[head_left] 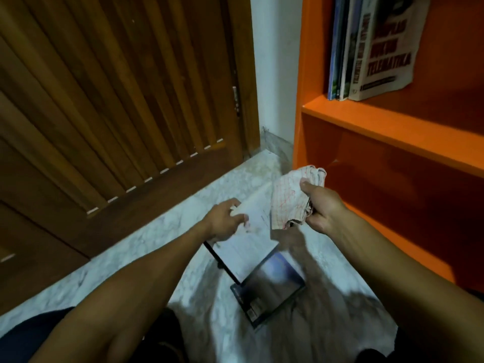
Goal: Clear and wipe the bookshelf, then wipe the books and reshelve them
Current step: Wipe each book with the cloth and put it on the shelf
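My left hand (pixel 224 221) grips the top edge of a thin white-covered book (pixel 248 244), held tilted above the floor. Just to its right, my right hand (pixel 320 208) clutches a bunched white cloth with red check lines (pixel 290 197), which touches the book's upper right side. A dark book (pixel 269 289) lies flat on the marble floor beneath the held one. The orange bookshelf (pixel 392 124) stands at the right. On its upper shelf several books (pixel 372 48) stand upright, the outermost a white one with dark lettering. The lower compartment in front of me holds nothing visible.
A brown slatted wooden door (pixel 117 113) fills the left side, with a white wall strip (pixel 277 74) between it and the shelf. The pale marble floor (pixel 209 323) runs underneath. My knees in dark clothing show at the bottom edge.
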